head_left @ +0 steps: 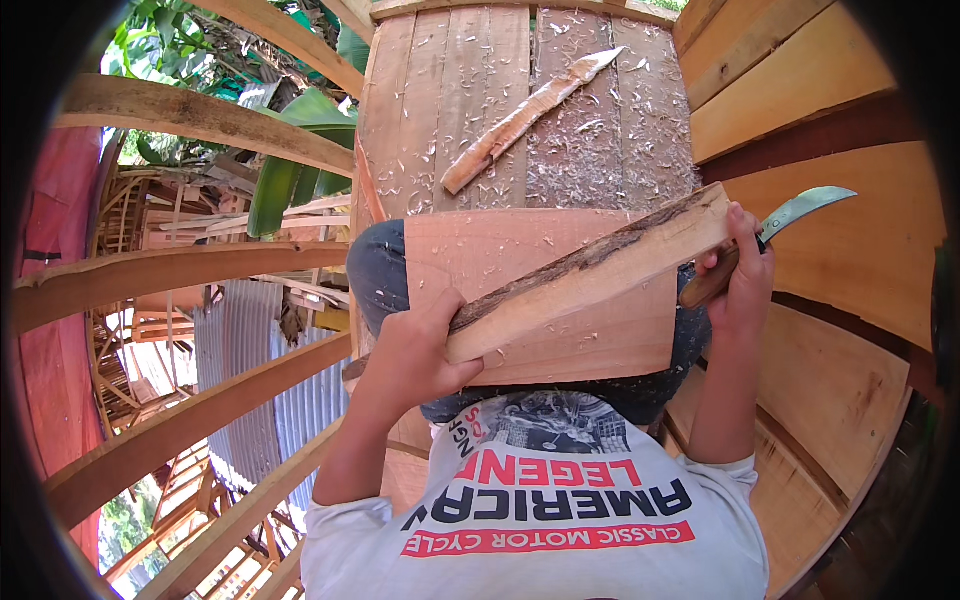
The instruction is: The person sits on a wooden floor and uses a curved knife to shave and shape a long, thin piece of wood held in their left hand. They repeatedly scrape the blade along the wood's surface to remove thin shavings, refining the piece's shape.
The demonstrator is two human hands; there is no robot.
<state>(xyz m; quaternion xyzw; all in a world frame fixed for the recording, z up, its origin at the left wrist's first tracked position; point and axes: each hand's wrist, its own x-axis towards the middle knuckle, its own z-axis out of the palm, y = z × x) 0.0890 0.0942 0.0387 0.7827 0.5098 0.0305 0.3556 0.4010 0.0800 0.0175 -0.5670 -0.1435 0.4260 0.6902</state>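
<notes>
Left hand (415, 350) clamped long bark-edged pale wood slat (590, 275) steady across lap board (560, 300); right hand (745, 275) fisted curved steel knife (775, 228) at slat's far end, poised for shaving.

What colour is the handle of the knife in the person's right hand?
Brown wood, mostly hidden by the right hand; the knife has a curved silvery blade. Head view.

A plank platform (480, 90) fills the upper middle of the frame, strewn with pale wood shavings (610, 150). A rough, bark-edged strip of wood (520, 118) lies slantwise on it. In the centre, a wide flat board (600, 340) rests across the person's lap. Curved wooden ribs (200, 115) sweep across the left side, with green banana leaves (290, 170) behind them at upper left and corrugated metal sheeting (240, 340) below. Broad curved planks (850, 250) line the right side.
</notes>
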